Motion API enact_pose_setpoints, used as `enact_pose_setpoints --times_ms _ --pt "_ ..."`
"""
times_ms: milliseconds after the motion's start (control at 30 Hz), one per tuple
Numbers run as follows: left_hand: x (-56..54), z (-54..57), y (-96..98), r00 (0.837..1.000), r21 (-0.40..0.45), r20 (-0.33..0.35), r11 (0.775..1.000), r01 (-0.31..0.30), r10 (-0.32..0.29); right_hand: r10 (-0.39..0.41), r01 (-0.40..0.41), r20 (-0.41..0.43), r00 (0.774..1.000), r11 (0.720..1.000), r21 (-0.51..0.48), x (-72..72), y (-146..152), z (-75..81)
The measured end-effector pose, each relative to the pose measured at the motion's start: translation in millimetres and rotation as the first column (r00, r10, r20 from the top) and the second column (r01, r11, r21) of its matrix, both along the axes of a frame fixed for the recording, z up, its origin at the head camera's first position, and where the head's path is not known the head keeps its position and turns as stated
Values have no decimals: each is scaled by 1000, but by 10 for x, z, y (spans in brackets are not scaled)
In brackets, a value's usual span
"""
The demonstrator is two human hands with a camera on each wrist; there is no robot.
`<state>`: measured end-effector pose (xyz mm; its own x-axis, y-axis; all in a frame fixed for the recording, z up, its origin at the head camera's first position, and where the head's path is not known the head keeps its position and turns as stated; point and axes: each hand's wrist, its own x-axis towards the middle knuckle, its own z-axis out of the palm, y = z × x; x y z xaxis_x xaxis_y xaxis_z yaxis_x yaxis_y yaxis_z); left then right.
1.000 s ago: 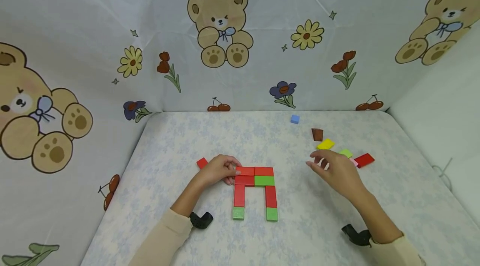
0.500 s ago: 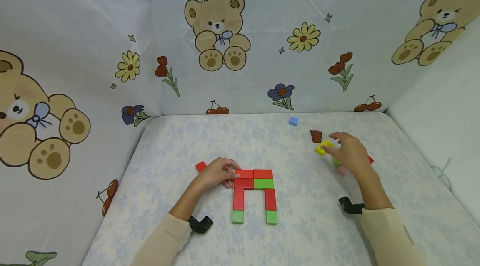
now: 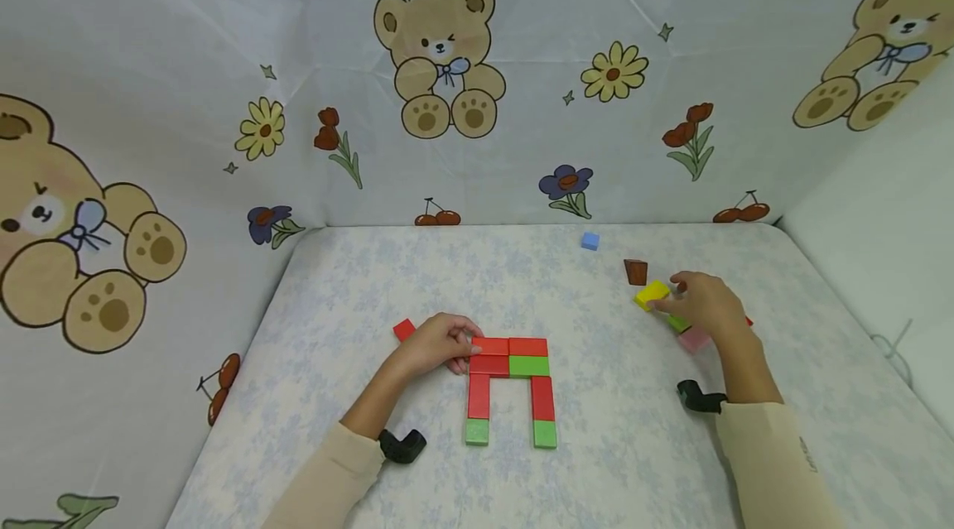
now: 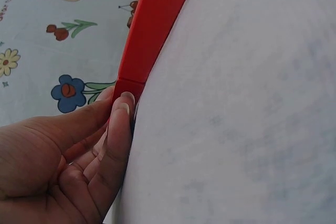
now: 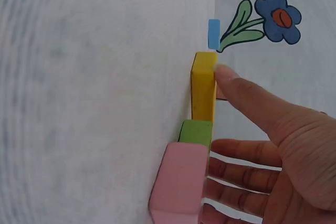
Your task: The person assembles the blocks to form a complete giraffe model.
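My left hand pinches the left end of a red block in the top row of a flat block layout. In the left wrist view, thumb and fingertips close round that end of the red row. Over the loose blocks at the right, my right hand has its thumb tip at a yellow block and its other fingers spread apart. The right wrist view has the thumb against the side of the yellow block, with the fingers beside a green block and a pink block.
Below the top row lie a green block and two red legs, each ending in a green block. A single red block lies beyond the left hand. Farther back are a brown block and a blue block.
My right hand has moved back and to the right, onto the loose blocks, its thumb coming to the yellow block. My left hand stays at the red block.
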<state>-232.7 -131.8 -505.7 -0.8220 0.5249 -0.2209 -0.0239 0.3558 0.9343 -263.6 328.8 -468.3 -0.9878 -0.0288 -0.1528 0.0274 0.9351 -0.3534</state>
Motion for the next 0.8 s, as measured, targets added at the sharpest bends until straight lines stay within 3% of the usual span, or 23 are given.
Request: enact_pose_setpoints --times_ms 433,633,800 --pt "-14 -2 -19 1000 -8 -6 1000 -7 7 52 -52 -27 998 999 4 -31 -125 -61" --pt "-19 5 -13 1000 1 -3 1000 -8 8 125 -126 -44 991 992 -19 -14 -187 -27" --pt "-8 6 -1 1000 -3 -1 1000 -6 6 226 -232 -63 972 966 -116 13 -297 -16"
